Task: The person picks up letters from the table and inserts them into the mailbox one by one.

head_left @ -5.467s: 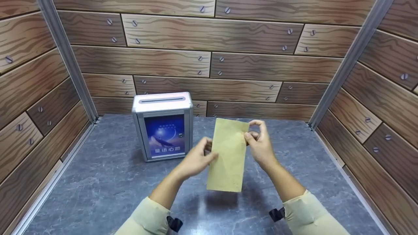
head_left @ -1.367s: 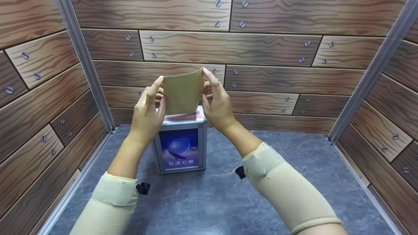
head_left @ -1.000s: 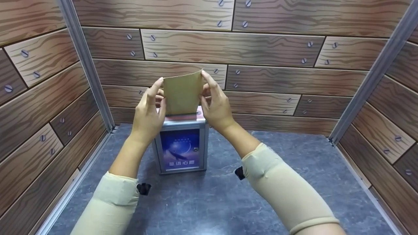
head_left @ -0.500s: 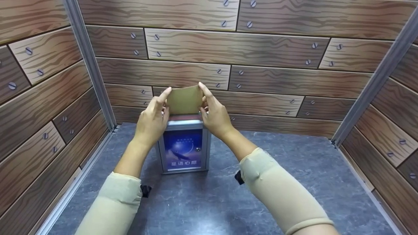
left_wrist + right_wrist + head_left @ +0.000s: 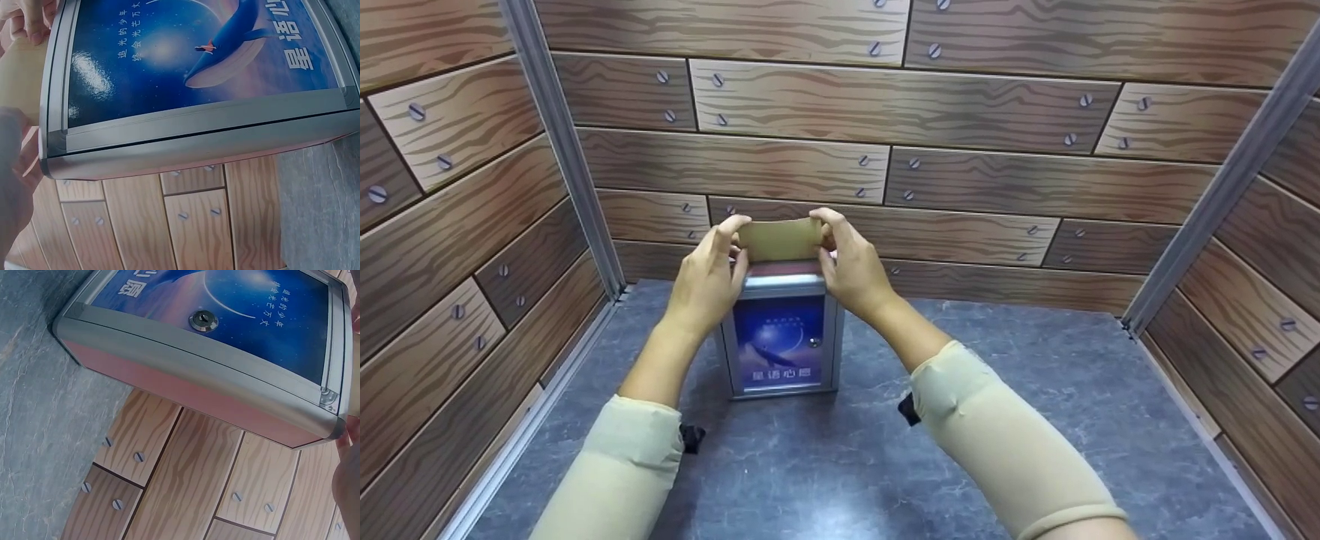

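Note:
A tan paper envelope stands upright in the slot of a silver-framed metal box, its lower part hidden inside. My left hand pinches the envelope's left edge, with fingers at the upper corner and thumb lower down. On the opposite edge my right hand grips the same way. The box front carries a blue whale picture, and a round lock shows in the right wrist view. Both hands are close over the box top. In the left wrist view, part of the envelope shows between the hands.
The box stands on a grey marbled tabletop. Wood-plank patterned walls rise behind and at both sides, joined by metal corner posts.
Earlier the envelope was held in front, right of the box. Both hands have since carried it over the slot and moved down with it, so much less of it shows now.

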Demonstrator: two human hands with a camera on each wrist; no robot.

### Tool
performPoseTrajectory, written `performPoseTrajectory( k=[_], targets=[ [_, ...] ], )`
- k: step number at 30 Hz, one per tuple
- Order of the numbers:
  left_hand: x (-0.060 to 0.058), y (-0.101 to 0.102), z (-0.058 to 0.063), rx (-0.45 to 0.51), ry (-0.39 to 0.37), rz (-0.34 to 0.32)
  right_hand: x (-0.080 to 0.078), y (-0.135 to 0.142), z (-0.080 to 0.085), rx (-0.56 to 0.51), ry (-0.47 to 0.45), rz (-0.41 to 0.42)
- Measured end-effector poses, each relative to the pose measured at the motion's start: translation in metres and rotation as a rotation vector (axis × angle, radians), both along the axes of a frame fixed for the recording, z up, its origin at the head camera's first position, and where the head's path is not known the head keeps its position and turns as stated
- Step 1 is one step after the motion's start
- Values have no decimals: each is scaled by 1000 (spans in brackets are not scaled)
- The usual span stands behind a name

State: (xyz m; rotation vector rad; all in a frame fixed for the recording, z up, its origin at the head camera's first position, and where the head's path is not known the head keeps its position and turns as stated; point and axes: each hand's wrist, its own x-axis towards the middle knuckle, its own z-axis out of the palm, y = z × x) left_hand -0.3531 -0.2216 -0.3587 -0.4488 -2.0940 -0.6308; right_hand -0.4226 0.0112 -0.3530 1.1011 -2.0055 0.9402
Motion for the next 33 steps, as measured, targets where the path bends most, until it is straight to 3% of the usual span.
performPoseTrajectory(
  k=[10,17,24,33],
  targets=[
    [-2,-1,-1,-16,-30,59,-1,-2,-3,-51,-79,20],
    [-4,1,-5,-52,-19,89,-2,-1,-8,-20,-55,-36],
    [-2,2,-7,-63,-84,155,-3,0,-11,15,-37,-57],
    [-4,1,-9,-39,-107,135,-2,0,-13,-9,-108,-113]
  ],
)
